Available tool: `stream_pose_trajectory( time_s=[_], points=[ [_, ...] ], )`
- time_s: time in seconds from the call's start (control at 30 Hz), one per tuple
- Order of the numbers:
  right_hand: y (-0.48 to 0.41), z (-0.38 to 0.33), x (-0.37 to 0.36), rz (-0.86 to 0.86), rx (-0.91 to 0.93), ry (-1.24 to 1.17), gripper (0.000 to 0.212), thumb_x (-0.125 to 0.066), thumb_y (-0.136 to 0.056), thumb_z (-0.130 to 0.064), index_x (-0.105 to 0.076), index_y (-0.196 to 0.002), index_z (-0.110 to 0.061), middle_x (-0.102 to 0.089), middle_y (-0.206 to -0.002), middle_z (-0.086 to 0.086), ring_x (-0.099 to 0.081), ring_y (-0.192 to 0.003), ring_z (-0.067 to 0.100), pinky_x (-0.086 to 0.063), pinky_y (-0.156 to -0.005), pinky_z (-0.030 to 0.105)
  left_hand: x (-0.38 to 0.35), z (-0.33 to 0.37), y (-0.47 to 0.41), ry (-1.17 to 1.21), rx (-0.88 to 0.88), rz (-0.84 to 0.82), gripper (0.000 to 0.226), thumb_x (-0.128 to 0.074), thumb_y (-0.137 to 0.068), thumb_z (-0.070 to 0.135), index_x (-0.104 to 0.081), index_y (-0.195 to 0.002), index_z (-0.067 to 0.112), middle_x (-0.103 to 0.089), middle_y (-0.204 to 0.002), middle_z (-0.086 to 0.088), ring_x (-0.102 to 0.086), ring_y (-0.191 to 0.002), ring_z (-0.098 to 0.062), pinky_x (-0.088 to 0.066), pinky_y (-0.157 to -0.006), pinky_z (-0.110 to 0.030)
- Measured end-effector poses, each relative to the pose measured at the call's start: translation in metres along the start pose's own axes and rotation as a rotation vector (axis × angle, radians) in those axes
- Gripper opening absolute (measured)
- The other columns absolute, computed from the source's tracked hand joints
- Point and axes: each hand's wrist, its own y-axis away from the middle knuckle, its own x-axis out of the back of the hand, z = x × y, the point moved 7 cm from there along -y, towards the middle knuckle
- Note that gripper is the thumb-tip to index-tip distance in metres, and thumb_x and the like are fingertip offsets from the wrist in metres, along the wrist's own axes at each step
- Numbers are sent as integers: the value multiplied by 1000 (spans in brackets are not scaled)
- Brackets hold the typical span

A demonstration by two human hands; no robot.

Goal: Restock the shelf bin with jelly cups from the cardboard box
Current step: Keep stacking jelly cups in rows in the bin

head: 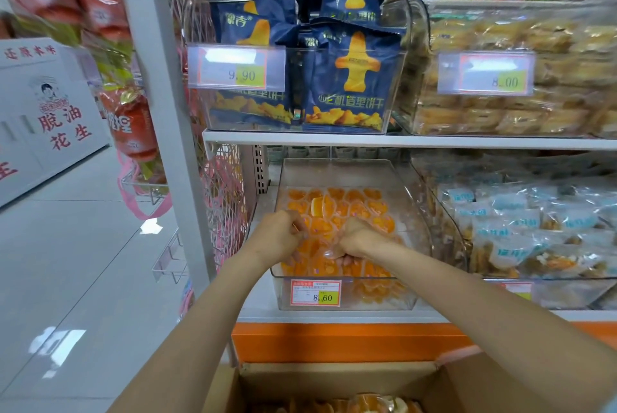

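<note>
Jelly cups (334, 209), small, round, orange and shiny, lie in a heap inside the shelf bin (350, 172). The bin is clear hard plastic with straight walls and an open top. Its far end has open room behind the heap. Our left hand (280, 235) is in the bin on the left, with its fingers curled down among the jelly cups. We cannot tell if it holds one. Our right hand (359, 240) is just beside it, and its fingers (347, 259) curl round a shiny cup. A red price tag (315, 292) sits on the bin's front edge. More cups show in the open brown cardboard box (467, 386) below, under our arms.
</note>
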Motion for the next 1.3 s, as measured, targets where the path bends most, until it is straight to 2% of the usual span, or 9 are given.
stream_pose_trajectory(
  time_s=[0.1, 0.2, 0.27, 0.47, 0.63, 0.8, 0.87, 1.0, 1.3],
  points=[
    [3, -3, -1, 31, 30, 112, 24, -78, -77, -28, -70, -85, -6, -66, -69, 1, -59, -58, 9, -51, -73, 26, 3, 3, -1, 34, -13, 18, 3, -52, -93, 4, -55, -95, 5, -62, -82, -10, -64, -57, -20, -56, -53, -29],
    [10, -8, 9, 158, 88, 293, 47, -80, -71, -41, -64, -102, -10, -66, -103, 5, -61, -97, 21, -44, -77, 27, 5, 5, -1, 55, -20, 33, 3, -52, -93, 3, -55, -95, 4, -61, -80, -11, -63, -56, -18, -56, -49, -26],
    [10, -7, 10, 170, 76, 346, 51, -78, -70, -46, -63, -104, -12, -64, -112, 5, -60, -105, 23, -45, -78, 28, 5, 7, 0, 58, -31, 33, 4, -53, -93, 2, -55, -95, 3, -61, -81, -12, -63, -55, -16, -55, -47, -24],
    [4, 2, 6, 49, 61, 302, 34, -82, -69, -36, -70, -93, -15, -69, -101, 0, -62, -98, 17, -49, -80, 26, -3, 7, -4, -18, -35, -18, 11, -53, -90, -4, -54, -91, 7, -61, -80, -9, -64, -62, -18, -56, -57, -29],
    [7, 0, 6, 58, 121, 318, 22, -82, -69, -30, -66, -83, -24, -68, -104, -4, -60, -101, 16, -42, -74, 23, -22, 3, -9, -279, -66, -111, 20, -57, -85, -2, -62, -103, 4, -62, -105, -13, -61, -100, -26, -49, -82, -30],
    [9, -7, 7, 71, 239, 289, 26, -67, -84, -15, -65, -108, -26, -62, -108, -1, -53, -94, 17, -37, -67, 25, -36, -4, -11, -552, -52, -195, 35, -52, -85, -4, -59, -118, 5, -49, -126, -15, -50, -115, -29, -43, -93, -31],
    [5, -6, 4, 56, 281, 255, 24, -62, -86, -11, -66, -104, -26, -61, -112, 0, -55, -100, 19, -36, -64, 25, -38, -5, -13, -589, -49, -200, 37, -49, -87, -5, -56, -121, 6, -46, -129, -15, -47, -118, -28, -40, -94, -29],
    [-3, -4, -7, -55, 270, 115, 22, -80, -72, -13, -65, -81, -26, -58, -82, -8, -54, -91, 13, -45, -79, 24, -39, -5, -14, -622, -57, -218, 38, -51, -86, -6, -54, -121, 7, -44, -129, -14, -48, -117, -27, -40, -92, -28],
    [-9, -3, -11, -152, 292, 29, 30, -77, -74, -6, -56, -65, -26, -50, -65, -11, -45, -63, 2, -39, -61, 18, -39, 0, -13, -648, -103, -193, 33, -53, -85, -4, -55, -116, 5, -46, -125, -15, -49, -113, -29, -40, -87, -29]
  ],
)
